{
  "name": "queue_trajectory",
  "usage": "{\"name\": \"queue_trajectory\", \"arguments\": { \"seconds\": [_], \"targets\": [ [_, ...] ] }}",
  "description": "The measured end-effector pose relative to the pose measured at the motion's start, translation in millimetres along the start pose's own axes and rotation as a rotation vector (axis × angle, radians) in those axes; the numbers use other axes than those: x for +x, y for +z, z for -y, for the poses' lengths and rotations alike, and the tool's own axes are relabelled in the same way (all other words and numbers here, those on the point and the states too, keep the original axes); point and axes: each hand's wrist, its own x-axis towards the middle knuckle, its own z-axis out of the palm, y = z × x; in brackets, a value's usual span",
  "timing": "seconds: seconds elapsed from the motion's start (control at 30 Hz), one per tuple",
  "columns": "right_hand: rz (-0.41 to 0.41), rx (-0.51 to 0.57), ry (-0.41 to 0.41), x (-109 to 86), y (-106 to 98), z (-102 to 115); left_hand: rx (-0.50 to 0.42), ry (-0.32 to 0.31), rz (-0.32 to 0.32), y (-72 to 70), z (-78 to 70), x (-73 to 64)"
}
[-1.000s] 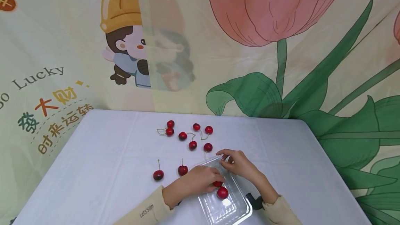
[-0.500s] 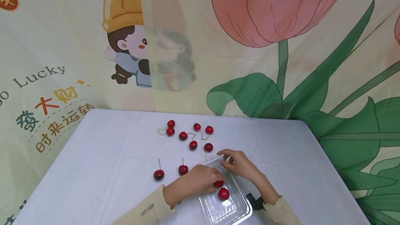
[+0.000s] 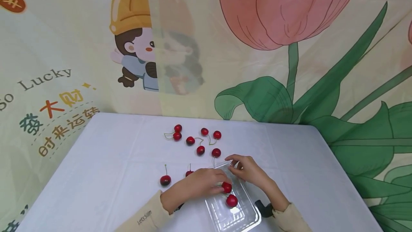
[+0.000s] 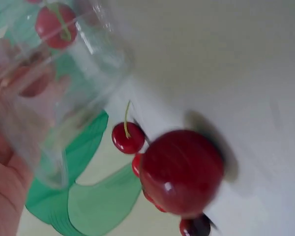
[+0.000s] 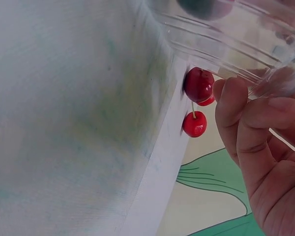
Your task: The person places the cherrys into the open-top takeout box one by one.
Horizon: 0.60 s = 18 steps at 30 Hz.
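A clear plastic box (image 3: 222, 212) stands at the table's near side, with two red cherries inside. My left hand (image 3: 201, 182) reaches over its left side, loosely bent fingertips right beside the farther cherry (image 3: 227, 187). The nearer cherry (image 3: 231, 201) lies apart from the fingers. In the left wrist view, the left palm (image 4: 7, 191) shows at the edge, its fingers blurred behind the clear plastic. My right hand (image 3: 248, 169) grips the box's far right rim between thumb and fingers; the right wrist view shows these curled fingers (image 5: 255, 128) at the plastic edge.
Several stemmed cherries lie on the white table (image 3: 106, 189) beyond the box, one cherry (image 3: 216, 152) just past its far edge. Left of the box lie a cherry (image 3: 165, 180) and another (image 3: 189, 173) partly hidden by the left hand. A printed cloth (image 3: 186, 99) hangs behind.
My left hand has drawn slightly left, and its fingers have loosened from the farther cherry, which shows more fully. The right hand keeps its hold on the rim. The head view has shifted slightly.
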Motion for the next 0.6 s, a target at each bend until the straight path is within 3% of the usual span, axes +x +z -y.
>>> {"name": "queue_trajectory", "arguments": {
  "seconds": [0.17, 0.27, 0.33, 0.43, 0.6],
  "targets": [
    [-0.003, -0.004, 0.009, 0.3, 0.2, -1.4, -0.112, 0.005, -0.116, -11.4, 10.7, -11.5],
    [0.002, 0.001, 0.021, -0.3, -0.3, -2.8, -0.147, -0.049, -0.211, -19.6, 17.1, -19.9],
    [0.003, 0.003, 0.022, -0.8, -0.6, -3.7, -0.154, -0.106, -0.275, -25.7, 20.7, -26.5],
    [0.009, 0.002, 0.022, -1.6, -1.1, -4.3, -0.147, -0.249, -0.344, -35.0, 25.3, -37.7],
    [0.016, 0.003, 0.025, -1.7, -2.6, -3.5, -0.009, -0.467, -0.434, -47.6, 36.8, -55.3]
  ]
}}
